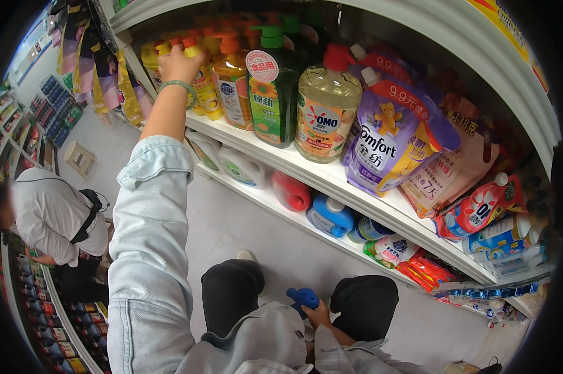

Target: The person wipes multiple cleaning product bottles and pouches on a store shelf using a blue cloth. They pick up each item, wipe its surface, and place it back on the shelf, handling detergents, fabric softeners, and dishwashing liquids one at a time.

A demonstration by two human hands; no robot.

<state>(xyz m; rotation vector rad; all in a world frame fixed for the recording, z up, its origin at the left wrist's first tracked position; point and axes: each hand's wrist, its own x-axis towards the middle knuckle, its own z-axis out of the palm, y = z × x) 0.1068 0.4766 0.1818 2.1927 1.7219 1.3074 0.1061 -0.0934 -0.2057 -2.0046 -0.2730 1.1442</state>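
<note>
My left hand (181, 65), with a green bangle at the wrist, closes around the top of a yellow plastic bottle (210, 98) on the upper shelf at the left. Its fingers hide part of the neck and of the bottle beside it. Right of it stand an orange pump bottle (232, 89), a green pump bottle of dish liquid (270, 103) and a clear OMO pump bottle (326, 112) with a red pump. Low in the picture, by my lap, my right hand (316, 313) grips a crumpled blue cloth (304, 298).
The white shelf edge (309, 166) crosses diagonally, with Comfort pouches (379, 135) on it. Below, detergent jugs (291, 191) line a lower shelf. Another person (52, 210) in white bends at the left, near a stool (79, 158) and shelves of dark bottles (54, 334).
</note>
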